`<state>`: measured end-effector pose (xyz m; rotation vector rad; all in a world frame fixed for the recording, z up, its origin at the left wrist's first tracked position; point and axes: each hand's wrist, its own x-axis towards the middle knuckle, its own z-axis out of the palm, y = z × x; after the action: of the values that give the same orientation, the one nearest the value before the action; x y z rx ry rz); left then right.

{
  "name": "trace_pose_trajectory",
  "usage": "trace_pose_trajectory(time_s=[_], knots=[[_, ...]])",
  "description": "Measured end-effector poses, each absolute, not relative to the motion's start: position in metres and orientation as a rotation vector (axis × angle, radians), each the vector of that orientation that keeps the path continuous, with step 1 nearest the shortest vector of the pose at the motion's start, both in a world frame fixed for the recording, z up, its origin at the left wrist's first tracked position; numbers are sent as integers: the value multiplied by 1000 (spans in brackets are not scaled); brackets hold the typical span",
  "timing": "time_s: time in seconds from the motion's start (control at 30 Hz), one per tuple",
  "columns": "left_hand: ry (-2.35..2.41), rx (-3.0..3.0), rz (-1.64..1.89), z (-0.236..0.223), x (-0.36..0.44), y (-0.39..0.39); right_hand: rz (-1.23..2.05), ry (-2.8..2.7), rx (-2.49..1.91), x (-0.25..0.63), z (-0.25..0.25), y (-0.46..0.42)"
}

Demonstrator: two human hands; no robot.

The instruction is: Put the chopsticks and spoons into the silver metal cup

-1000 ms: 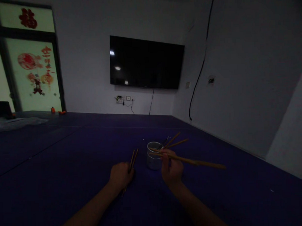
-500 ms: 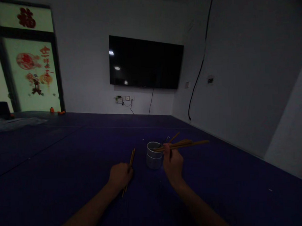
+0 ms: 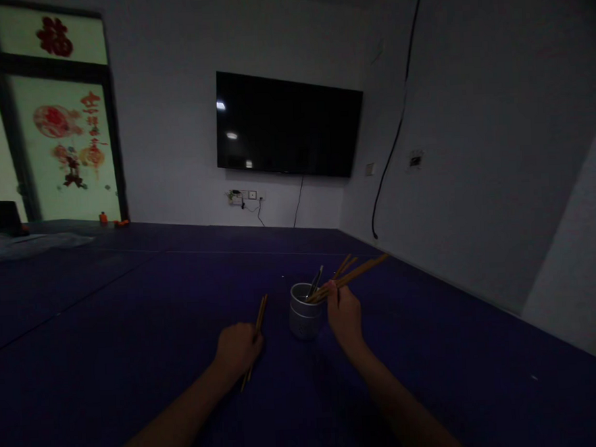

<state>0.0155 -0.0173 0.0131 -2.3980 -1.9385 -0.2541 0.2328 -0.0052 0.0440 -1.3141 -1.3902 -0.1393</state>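
My left hand [image 3: 238, 348] is closed around a pair of wooden chopsticks [image 3: 261, 312], their ends showing above and below the fist. To its right a grey metal canister [image 3: 305, 321] stands upright on the purple surface. My right hand [image 3: 345, 314] pinches wooden chopsticks [image 3: 366, 266] at the canister's right rim, their lower ends inside the mouth and their upper ends slanting up to the right. Behind them more wooden sticks [image 3: 343, 266] lean out of the canister. A slim metal utensil [image 3: 316, 280] also stands in it; its kind is hard to make out.
The purple surface [image 3: 135, 336] spreads to the walls, with small white scraps on it. A crumpled clear plastic sheet [image 3: 37, 243] lies at the far left, near small orange objects [image 3: 121, 223]. A black cable [image 3: 389, 160] hangs down the right wall.
My right hand has swung the chopsticks from nearly level to steeper, with their ends lowered into the canister. The metal utensil now stands more upright. My left hand has hardly moved.
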Motion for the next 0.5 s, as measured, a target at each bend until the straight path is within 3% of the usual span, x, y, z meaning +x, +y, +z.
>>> trace_pose_trajectory(time_s=[0.5], knots=[[-1979,-2391,-264,12,13,-16,42,-1353,-1254,235,39,3]])
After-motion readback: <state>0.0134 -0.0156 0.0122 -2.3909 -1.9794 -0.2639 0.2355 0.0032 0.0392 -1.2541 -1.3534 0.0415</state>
